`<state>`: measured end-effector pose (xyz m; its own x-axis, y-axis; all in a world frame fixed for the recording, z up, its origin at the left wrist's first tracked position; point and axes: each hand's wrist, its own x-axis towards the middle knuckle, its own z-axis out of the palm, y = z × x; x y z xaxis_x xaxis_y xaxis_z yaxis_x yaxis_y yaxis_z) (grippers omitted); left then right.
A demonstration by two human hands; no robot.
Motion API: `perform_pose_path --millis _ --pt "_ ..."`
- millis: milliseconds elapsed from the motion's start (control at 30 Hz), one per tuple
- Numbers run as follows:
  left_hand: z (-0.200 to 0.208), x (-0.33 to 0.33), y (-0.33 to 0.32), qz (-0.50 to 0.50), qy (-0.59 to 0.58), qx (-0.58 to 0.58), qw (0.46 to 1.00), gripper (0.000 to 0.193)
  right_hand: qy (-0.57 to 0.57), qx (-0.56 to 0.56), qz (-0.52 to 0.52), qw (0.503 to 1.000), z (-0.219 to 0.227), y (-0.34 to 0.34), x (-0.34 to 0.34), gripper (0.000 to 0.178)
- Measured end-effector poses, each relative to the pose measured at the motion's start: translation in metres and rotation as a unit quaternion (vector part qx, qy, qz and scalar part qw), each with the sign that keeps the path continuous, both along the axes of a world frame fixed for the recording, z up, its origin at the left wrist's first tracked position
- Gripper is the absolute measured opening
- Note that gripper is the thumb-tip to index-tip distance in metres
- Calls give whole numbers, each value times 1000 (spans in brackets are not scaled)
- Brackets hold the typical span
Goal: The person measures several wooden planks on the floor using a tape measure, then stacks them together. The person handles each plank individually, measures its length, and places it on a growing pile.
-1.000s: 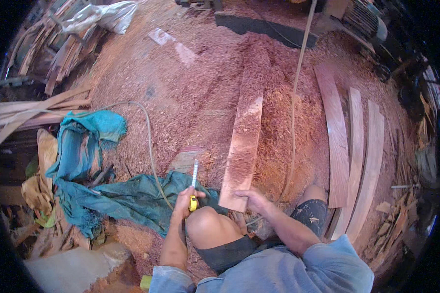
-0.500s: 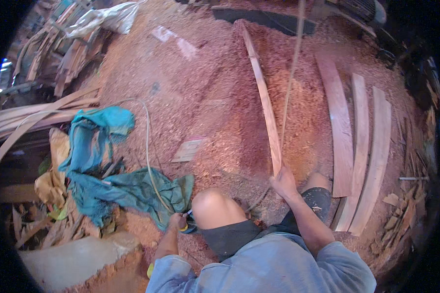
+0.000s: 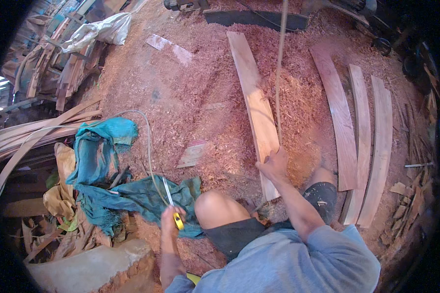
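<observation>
My left hand [image 3: 168, 220] is closed around a yellow tape measure [image 3: 178, 222], above the rumpled teal cloth [image 3: 183, 193]. A short length of its pale blade sticks out forward, past my fist. With my right hand [image 3: 275, 165] I grip a long wooden plank [image 3: 249, 93] close to its near end. The plank's broad face shows, and it stretches away from me over the wood shavings. My fingers lie over its right edge, with the thumb across the face.
Several curved boards [image 3: 337, 117] lie to the right on the shavings. A thin cord [image 3: 279, 78] hangs beside the plank. Stacked strips [image 3: 29, 132] are at the left, with a concrete block [image 3: 90, 261] at near left. A dark beam [image 3: 254, 18] lies across the far side.
The plank has turned from its narrow edge to its broad face, and my right hand now grips it across the face. My left hand has lifted slightly, bringing the tape measure into clearer view.
</observation>
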<state>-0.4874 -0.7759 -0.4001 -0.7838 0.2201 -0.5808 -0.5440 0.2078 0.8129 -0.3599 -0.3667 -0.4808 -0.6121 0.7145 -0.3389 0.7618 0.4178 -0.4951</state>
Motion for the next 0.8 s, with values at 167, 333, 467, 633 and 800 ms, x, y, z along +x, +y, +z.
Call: perform_pose_path --millis 167,333,467,633,800 --pt "77 -55 167 -254 112 -24 960 35 37 32 20 999 69 10 85 57" --pt "34 -16 326 -219 -101 107 965 32 38 126 92 987 130 22 211 59" --pt "-69 44 362 -220 -245 161 930 33 51 146 168 974 190 13 302 55" --pt "-30 162 361 -103 -310 208 922 27 61 68 138 986 195 -25 402 55" --pt "11 198 338 -212 -227 207 928 33 112 0 13 994 147 -60 456 44"
